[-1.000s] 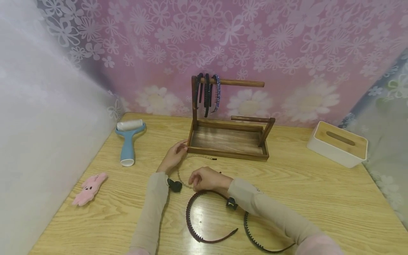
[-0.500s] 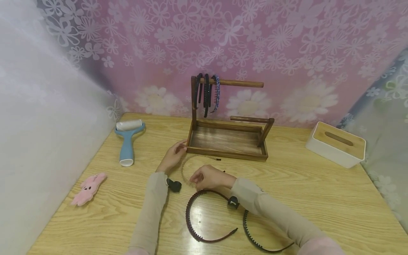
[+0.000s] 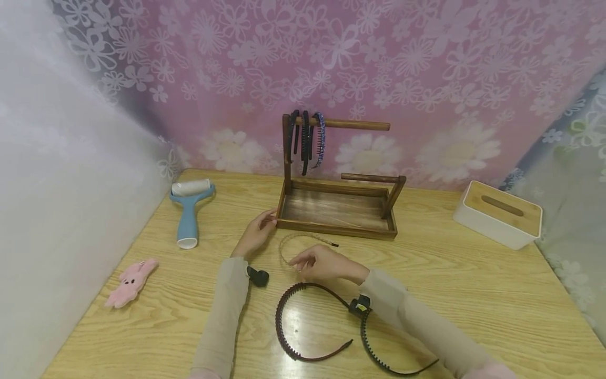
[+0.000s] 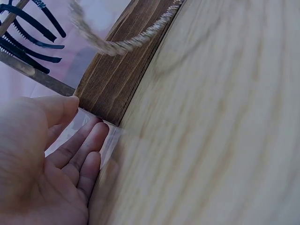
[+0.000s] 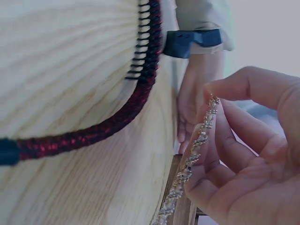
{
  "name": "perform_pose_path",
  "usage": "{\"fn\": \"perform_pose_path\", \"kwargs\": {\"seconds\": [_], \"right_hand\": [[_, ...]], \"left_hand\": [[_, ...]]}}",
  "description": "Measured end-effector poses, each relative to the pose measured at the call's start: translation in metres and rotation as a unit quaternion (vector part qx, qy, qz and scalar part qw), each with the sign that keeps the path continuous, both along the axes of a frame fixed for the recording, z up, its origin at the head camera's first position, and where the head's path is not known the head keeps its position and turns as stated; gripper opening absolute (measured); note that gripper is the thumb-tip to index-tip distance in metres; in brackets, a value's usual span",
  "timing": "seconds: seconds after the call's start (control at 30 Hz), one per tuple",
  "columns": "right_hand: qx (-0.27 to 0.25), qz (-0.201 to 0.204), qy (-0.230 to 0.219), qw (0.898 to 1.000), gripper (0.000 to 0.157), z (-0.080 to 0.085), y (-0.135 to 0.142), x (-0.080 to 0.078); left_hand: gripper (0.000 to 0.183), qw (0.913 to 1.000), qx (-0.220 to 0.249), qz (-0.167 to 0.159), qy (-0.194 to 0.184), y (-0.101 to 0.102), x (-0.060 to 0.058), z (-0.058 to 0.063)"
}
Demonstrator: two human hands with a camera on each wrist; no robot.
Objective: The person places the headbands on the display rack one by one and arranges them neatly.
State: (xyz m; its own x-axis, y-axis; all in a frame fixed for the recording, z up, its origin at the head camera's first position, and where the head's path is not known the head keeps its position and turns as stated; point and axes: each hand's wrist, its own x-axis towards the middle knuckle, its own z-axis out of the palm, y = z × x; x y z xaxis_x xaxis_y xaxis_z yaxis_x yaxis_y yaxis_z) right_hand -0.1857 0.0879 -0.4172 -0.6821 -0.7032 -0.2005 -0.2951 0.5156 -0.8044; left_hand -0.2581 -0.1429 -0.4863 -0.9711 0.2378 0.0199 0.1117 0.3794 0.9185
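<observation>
My right hand (image 3: pixel 324 263) pinches a thin, beaded, gold-toned headband (image 3: pixel 282 248) between thumb and fingers; in the right wrist view the beaded band (image 5: pixel 187 164) runs down from the thumb tip. Its dark-tipped end shows just in front of a brown wooden headband rack (image 3: pixel 336 230). Part of the headband is hidden behind the right hand. My left hand (image 3: pixel 255 231) touches the rack's front left corner; the left wrist view shows loosely bent fingers (image 4: pixel 84 145) beside the wooden end. A dark red toothed headband (image 3: pixel 280 321) and a black toothed headband (image 3: pixel 371 352) lie nearer on the table.
Black headbands (image 3: pixel 305 142) and a blue glittery one (image 3: pixel 321 137) hang from the rack's upper bar. A blue lint roller (image 3: pixel 188 218) and a pink plush toy (image 3: pixel 132 281) lie left. A white tissue box (image 3: pixel 492 226) with wooden lid stands right, and a curtain hangs behind.
My right hand has moved right and slightly up, and the beaded headband has shifted right with it, its dark tip now farther right. The left hand has stayed at the rack's corner.
</observation>
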Motion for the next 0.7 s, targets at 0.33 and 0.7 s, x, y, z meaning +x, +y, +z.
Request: {"fn": "perform_pose_path", "kwargs": {"seconds": [0.33,0.7], "right_hand": [[-0.074,-0.065,0.014,0.995,0.032,0.01,0.02,0.015],[-0.147,-0.208,0.017,0.967,0.042,0.015,0.047,0.033]], "left_hand": [[0.044,1.0,0.008,0.004,-0.001,-0.001,-0.001,-0.002],[0.045,0.9998,0.014,0.003,-0.012,-0.001,-0.001,-0.003]]}}
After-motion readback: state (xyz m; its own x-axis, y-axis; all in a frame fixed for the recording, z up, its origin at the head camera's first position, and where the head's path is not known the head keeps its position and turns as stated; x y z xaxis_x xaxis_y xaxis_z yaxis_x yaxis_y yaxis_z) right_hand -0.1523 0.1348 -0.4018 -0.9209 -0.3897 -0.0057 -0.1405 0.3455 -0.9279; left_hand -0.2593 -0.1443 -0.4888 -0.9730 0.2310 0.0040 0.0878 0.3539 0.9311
